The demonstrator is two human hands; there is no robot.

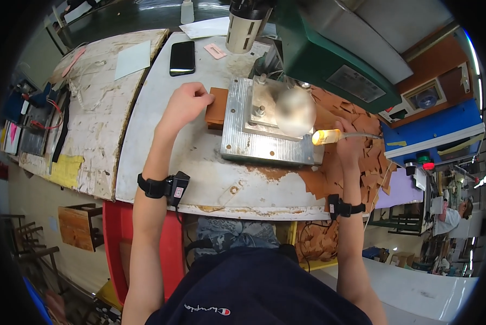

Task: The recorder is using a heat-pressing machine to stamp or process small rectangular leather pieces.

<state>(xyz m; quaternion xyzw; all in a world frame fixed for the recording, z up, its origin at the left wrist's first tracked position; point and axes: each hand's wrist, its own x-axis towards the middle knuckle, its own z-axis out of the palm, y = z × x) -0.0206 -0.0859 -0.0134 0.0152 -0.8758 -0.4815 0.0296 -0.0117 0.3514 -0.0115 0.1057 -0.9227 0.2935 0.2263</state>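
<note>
My left hand (188, 106) is closed, fingers curled, with thumb and fingertips at the left edge of a stack of brown leather-like pieces (217, 106). What lies between the fingertips is too small to make out. The stack sits against the left side of a metal base plate (264, 149) of a green press machine (335, 65). My right hand (349, 143) is at the right side of the plate, behind a lit lamp (326, 137); its fingers are partly hidden. A round, pale blurred disc (295, 112) covers part of the bolted upper plate (259, 103).
Brown offcuts (370, 157) are heaped on the right and in a yellow-edged bin (316, 241) below. A black phone (182, 58) and a cream cylindrical container (243, 32) stand at the back. A red bin (113, 233) is at the lower left.
</note>
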